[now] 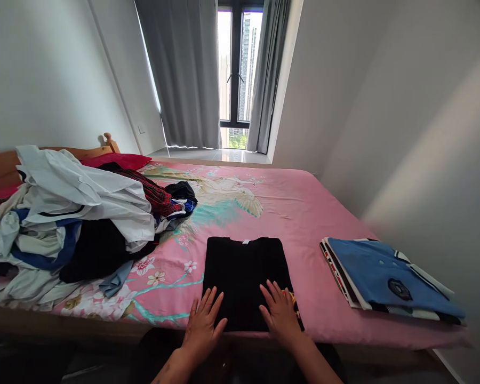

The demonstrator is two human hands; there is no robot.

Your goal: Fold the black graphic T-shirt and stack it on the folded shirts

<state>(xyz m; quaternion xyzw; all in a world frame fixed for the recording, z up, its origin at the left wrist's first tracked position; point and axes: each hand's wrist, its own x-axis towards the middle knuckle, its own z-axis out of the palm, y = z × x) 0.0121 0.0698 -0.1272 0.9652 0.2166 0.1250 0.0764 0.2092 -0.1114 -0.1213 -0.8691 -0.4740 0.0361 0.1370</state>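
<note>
Wood shows at the far left, where a headboard rises behind a loose heap of clothes on the bed. A white shirt sprawls over the top of the heap; a red pillow lies behind it, and a red tartan cloth shows at its right side. Beyond the bed hang grey curtains, parted at a window. At the near edge, the left hand lies palm down, fingers spread, on the lower left of a black shirt. This shirt is folded flat on the bed, collar away from the person. The right hand, also flat and spread, rests on its lower right, beside a partly covered coloured print. Farther right, apart from the black shirt, sits a folded stack topped by a blue shirt.
</note>
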